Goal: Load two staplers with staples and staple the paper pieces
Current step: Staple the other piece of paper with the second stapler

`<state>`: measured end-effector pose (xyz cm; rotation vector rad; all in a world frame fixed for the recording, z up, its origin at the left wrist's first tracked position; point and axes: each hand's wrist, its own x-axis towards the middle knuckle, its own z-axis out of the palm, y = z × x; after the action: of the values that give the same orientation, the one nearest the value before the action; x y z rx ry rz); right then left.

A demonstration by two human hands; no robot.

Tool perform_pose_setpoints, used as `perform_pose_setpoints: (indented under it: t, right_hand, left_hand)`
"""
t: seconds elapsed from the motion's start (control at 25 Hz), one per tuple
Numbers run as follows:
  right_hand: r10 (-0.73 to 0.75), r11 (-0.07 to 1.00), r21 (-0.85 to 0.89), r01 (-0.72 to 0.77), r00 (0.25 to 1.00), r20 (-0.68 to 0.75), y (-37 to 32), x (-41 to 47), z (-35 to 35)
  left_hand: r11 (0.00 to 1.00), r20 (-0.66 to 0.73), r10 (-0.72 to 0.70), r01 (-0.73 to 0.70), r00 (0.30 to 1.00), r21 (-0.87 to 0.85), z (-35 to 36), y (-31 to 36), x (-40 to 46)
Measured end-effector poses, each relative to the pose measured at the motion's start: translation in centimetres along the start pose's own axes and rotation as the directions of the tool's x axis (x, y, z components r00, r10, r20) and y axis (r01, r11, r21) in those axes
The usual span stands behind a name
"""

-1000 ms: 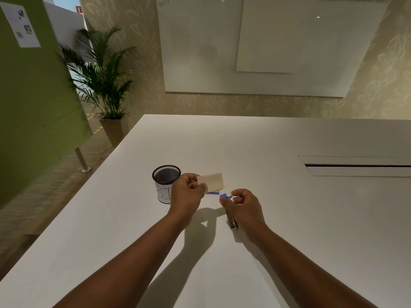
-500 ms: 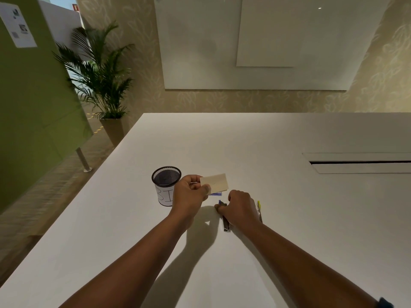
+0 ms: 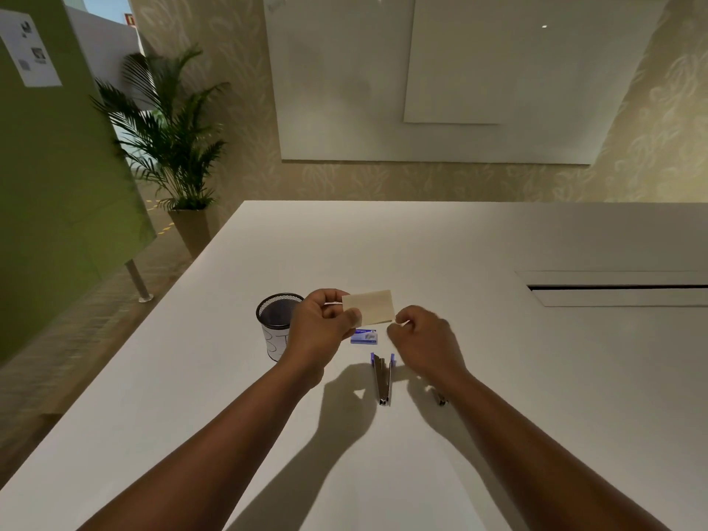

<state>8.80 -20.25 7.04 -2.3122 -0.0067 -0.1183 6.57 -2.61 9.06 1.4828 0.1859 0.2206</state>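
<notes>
While both hands pinch the paper [image 3: 371, 307], the stapler [image 3: 382, 378] lies below them.

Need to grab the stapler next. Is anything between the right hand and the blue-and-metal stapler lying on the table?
Nothing visible. The blue-and-metal stapler lies in the open on the white table, just left of and below the right hand. The small blue staple box sits beyond it, off the path.

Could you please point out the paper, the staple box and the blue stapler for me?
paper [image 3: 373, 306], head view, middle of the beige sheet.
staple box [image 3: 364, 336], head view, its printed top.
blue stapler [image 3: 382, 379], head view, its metal rail.
</notes>
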Motion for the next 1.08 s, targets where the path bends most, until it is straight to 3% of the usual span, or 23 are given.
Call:
perform_pose_setpoints:
  t: [0.12, 0.24, 0.52, 0.76, 1.08]
  right_hand:
    - [0.096, 0.882, 0.461, -0.095, 0.995, 0.022, -2.2, -0.5, -2.4]
    - [0.107, 0.700, 0.686, -0.199, 0.979, 0.174, -4.0, -1.4, -3.6]
    - [0.032, 0.571, 0.816, -0.094, 0.995, 0.092, -4.0, -2.4, -4.7]
    - [-0.052, 0.603, 0.798, 0.004, 0.998, 0.034, -4.6, -3.8, -5.8]
    - [-0.085, 0.558, 0.829, 0.024, 0.996, 0.028, -6.1, -5.2, -7.2]
  left_hand:
    - [0.991, 0.044, 0.124, -0.126, 0.991, 0.042, -0.2, 1.6, -0.4]
    - [0.976, 0.079, 0.191, -0.198, 0.978, 0.087, 0.2, 2.4, -1.2]
    - [0.985, 0.136, 0.160, -0.167, 0.978, 0.043, 0.5, 3.5, -3.2]
    - [0.993, 0.161, 0.037, -0.017, 0.986, -0.120, 0.0, 5.4, -4.1]
    - [0.953, 0.144, -0.044, 0.085, 0.989, -0.290, -0.6, 7.1, -4.8]
